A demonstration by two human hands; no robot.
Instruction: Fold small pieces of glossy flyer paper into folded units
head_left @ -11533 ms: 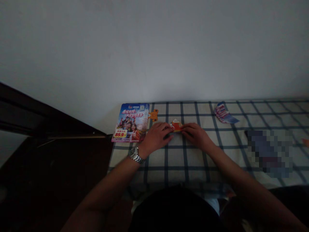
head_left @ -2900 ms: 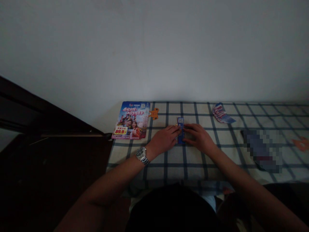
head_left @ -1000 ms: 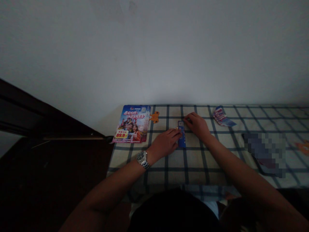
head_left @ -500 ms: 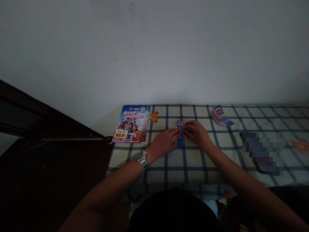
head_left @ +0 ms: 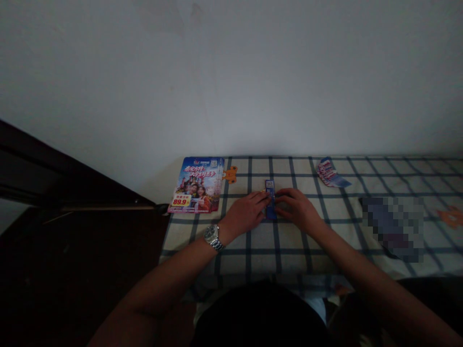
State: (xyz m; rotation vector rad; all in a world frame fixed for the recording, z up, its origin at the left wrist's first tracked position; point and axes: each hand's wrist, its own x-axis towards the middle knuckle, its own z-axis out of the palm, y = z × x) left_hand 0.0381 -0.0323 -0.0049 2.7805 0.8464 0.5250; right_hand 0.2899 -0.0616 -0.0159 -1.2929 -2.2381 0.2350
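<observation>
Left hand (head_left: pixel 246 213) lies on blue strip (head_left: pixel 271 210), grip unclear; right hand (head_left: pixel 278 201) at right edge, thumb and fingers spread. Checked cloth (head_left: pixel 278 167) spans strip's far end to wall (head_left: pixel 275 96).

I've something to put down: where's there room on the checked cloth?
Bare cloth lies between the forearms and between the right hand and folded paper. It's crowded at the leaflet stack and the blue strip partly under the left hand.

The paper strip (head_left: pixel 271 211) at my fingers (head_left: pixel 259 196) looks smooth, the printed flyers (head_left: pixel 198 185) smooth paper too, the cloth (head_left: pixel 261 237) matt and woven, my watch (head_left: pixel 212 236) shiny metal, the wall (head_left: pixel 235 86) matt.
</observation>
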